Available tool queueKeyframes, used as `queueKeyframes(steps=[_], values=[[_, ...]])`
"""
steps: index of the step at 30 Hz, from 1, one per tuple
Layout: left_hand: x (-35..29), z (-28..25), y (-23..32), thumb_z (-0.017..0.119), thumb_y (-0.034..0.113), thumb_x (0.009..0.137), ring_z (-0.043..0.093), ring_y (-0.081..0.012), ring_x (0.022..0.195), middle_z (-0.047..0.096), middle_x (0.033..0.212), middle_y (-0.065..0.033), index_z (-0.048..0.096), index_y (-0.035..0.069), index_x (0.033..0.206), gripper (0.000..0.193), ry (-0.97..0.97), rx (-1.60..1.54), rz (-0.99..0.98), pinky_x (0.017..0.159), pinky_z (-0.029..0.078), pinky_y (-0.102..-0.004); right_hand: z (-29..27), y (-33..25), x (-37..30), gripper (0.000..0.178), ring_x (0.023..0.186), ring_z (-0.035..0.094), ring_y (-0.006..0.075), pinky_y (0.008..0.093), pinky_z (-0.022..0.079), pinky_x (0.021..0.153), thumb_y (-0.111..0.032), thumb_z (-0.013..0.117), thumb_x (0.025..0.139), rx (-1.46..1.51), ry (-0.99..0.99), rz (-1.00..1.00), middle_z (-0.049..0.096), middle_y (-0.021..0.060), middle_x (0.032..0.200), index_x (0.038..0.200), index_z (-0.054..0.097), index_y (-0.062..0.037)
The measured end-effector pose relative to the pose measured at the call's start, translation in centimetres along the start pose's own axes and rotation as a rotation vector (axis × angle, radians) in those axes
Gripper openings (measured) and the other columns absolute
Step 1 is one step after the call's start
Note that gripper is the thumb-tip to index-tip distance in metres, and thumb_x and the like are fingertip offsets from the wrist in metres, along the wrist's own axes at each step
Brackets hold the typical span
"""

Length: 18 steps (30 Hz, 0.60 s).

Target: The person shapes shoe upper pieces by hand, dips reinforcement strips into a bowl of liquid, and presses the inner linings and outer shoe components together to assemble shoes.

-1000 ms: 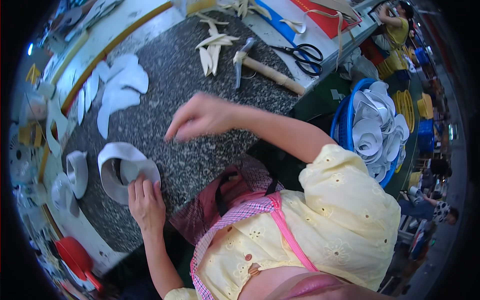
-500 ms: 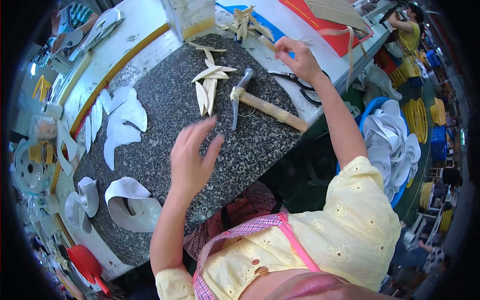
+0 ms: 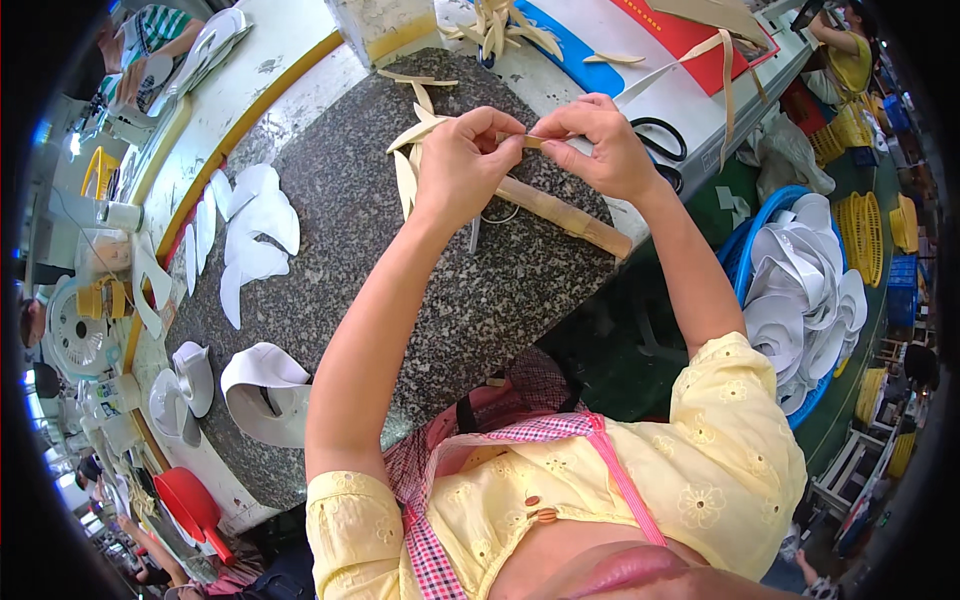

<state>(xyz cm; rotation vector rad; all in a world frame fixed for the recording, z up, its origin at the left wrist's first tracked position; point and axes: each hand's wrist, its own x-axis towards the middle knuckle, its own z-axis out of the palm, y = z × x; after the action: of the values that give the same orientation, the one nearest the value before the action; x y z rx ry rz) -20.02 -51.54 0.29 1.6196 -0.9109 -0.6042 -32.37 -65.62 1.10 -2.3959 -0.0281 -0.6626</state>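
Above the hammer, my left hand (image 3: 465,165) and my right hand (image 3: 603,150) meet, fingertips pinched on the two ends of a small tan strip (image 3: 533,141). Most of that strip is hidden by the fingers. Below them lies the hammer (image 3: 568,216), its wooden handle in sight and its head largely covered by my left hand. Beige leaf-shaped pieces (image 3: 405,180) lie partly behind my left hand on the speckled stone slab (image 3: 350,290). Black-handled scissors (image 3: 662,140) rest beyond my right wrist.
White cut pieces (image 3: 262,225) and curved white parts (image 3: 265,390) lie on the slab's left. More beige pieces (image 3: 495,30) are heaped at the back near a red sheet (image 3: 690,40). A blue basket (image 3: 745,250) of white parts stands right; a red dustpan (image 3: 190,505) sits lower left.
My left hand, open over the slab before, has moved up and right and closed on the strip. My right hand has brought the strip lower, in front of the heap.
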Motion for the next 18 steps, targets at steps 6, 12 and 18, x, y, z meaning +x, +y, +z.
queueKeyframes(steps=[6, 12, 18], values=[[-1.0, 0.1, 0.6, 0.062, 0.008, 0.073, 0.054, -0.0086, 0.056, 0.06, 0.063, -0.0043, 0.065, 0.004, 0.083, 0.011, 0.049, 0.132, 0.138, 0.054, 0.045, -0.0247, 0.9, -0.9, 0.5, 0.007, 0.063, 0.057, 0.014, 0.0303, 0.037, 0.079, -0.012, 0.06, 0.075, -0.105, 0.054, 0.035, 0.059, 0.001, 0.064, 0.076, 0.06, -0.0052], [-2.6, 1.3, 0.4, 0.065, 0.0, 0.07, 0.058, -0.011, 0.06, 0.061, 0.072, -0.0067, 0.062, 0.005, 0.082, 0.013, 0.371, 0.337, 0.668, 0.055, 0.046, -0.0237, 2.2, -1.8, 0.9, 0.008, 0.056, 0.053, 0.0127, 0.0251, 0.04, 0.059, -0.011, 0.058, 0.073, 0.361, 0.159, 0.262, 0.054, 0.0016, 0.061, 0.068, 0.057, -0.0049], [-7.6, -2.5, 3.2, 0.057, 0.001, 0.083, 0.063, -0.0133, 0.071, 0.065, 0.084, -0.0085, 0.063, -0.001, 0.094, 0.012, 0.426, -0.415, 0.142, 0.061, 0.05, -0.023, 4.3, -1.3, -0.9, 0.034, 0.1, 0.049, 0.0215, 0.0374, 0.029, 0.092, -0.032, 0.06, 0.079, -0.477, 0.01, 0.043, 0.064, 0.0044, 0.09, 0.107, 0.064, -0.0134]])
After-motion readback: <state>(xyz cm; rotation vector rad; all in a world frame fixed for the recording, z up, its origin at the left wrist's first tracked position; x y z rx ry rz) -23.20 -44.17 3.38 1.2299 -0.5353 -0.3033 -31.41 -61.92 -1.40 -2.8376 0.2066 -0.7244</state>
